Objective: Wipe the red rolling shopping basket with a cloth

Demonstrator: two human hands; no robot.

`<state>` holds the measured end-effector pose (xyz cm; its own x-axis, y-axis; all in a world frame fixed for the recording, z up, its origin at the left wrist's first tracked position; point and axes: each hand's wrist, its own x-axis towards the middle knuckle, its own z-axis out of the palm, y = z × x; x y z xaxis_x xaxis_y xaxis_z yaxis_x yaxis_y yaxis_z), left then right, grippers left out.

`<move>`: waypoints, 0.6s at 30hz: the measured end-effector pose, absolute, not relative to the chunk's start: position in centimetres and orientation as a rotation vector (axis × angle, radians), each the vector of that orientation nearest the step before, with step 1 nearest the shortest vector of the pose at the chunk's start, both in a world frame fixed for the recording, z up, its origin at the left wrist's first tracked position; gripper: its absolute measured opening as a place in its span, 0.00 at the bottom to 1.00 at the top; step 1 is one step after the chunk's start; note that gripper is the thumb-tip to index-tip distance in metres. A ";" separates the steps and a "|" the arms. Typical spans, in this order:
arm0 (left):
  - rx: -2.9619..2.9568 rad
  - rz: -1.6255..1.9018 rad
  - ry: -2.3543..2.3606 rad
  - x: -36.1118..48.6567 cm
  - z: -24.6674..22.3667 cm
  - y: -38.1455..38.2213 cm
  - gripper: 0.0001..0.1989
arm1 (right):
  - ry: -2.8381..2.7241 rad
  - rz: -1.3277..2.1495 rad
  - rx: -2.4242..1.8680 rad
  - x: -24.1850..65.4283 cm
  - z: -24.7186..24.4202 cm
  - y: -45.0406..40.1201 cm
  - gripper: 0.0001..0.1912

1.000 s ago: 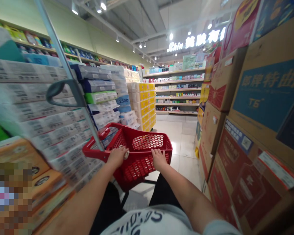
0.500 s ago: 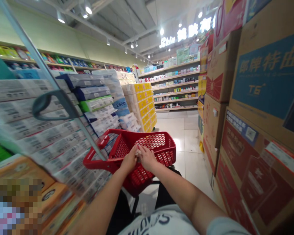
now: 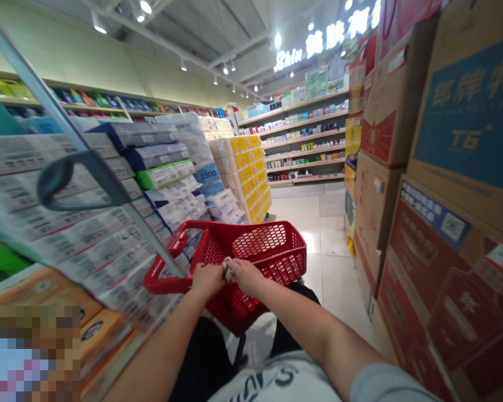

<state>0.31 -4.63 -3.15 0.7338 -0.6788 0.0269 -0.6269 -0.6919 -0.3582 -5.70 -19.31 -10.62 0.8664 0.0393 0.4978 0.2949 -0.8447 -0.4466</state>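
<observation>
My left hand (image 3: 209, 279) and right hand (image 3: 245, 277) pinch a crumpled wad (image 3: 229, 271) over the near rim of the red cart (image 3: 224, 237). Sign (image 3: 334, 36) says "Skin", carton (image 3: 465, 139) "T6", pack (image 3: 208, 174) "2500"; floor (image 3: 333, 279) stretches past the cart's right edge.

My left hand (image 3: 208, 279) and right hand (image 3: 245, 275) are together in front of me, fingers bent and drawn in toward each other; whether their tips touch I can't tell. The backs of both face up. Behind my left fingers, the wrist (image 3: 198, 296) leads into a forearm (image 3: 170, 335) slanting back and out to the left; behind my right ones, the other arm (image 3: 310, 317) slants back and out rightward, elbow bent.
</observation>
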 end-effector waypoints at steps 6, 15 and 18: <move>-2.595 -0.346 1.128 0.4 -3.8 -4.9 0.11 | -0.311 -0.793 -2.606 -6.0 -12.0 -22.0 0.20; -2.626 -0.377 1.171 1.0 -4.2 -6.6 0.09 | -0.004 -0.782 -2.603 -6.5 -11.6 -22.8 0.19; -2.629 -0.375 1.161 1.0 -4.2 -7.0 0.09 | -0.016 -0.772 -2.618 -6.8 -11.5 -23.4 0.20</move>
<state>1.02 -7.01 -4.20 0.6507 -0.7473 0.1346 -0.6850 -0.6541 -0.3208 -6.75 -23.44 -11.46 0.8465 -0.1029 0.5223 0.1239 -0.9161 -0.3813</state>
